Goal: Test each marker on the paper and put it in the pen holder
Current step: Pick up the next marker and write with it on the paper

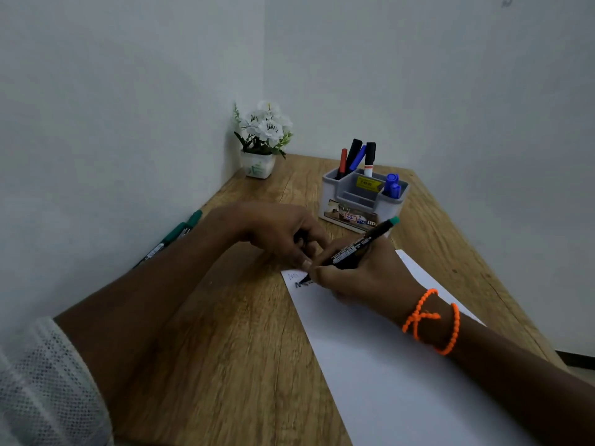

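The right hand (360, 278) rests on the far corner of the white paper (396, 365), wrist bent slightly inward with an orange beaded bracelet (431, 320) around it, the forearm coming in low from the lower right. Its fingers are wrapped around a black marker (354, 249) with a green end cap, held tilted so the cap end points up and away toward the pen holder (360, 201) and the tip touches the paper beside dark scribbled marks (302, 283). The left hand (280, 233) lies palm down just beyond the paper's top corner, forearm stretched diagonally across the wooden desk (225, 349) from a white mesh sleeve (48, 387); its fingers are curled loosely with the tips near the marker's tip, and whether they hold anything cannot be told. The grey pen holder stands just behind both hands, with red, black and blue markers upright in its rear compartments and blue-capped ones in its right compartment. Two green-capped markers (174, 236) lie on the desk along the left wall, partly hidden by the left forearm. A small pot of white flowers (262, 140) sits in the far corner.
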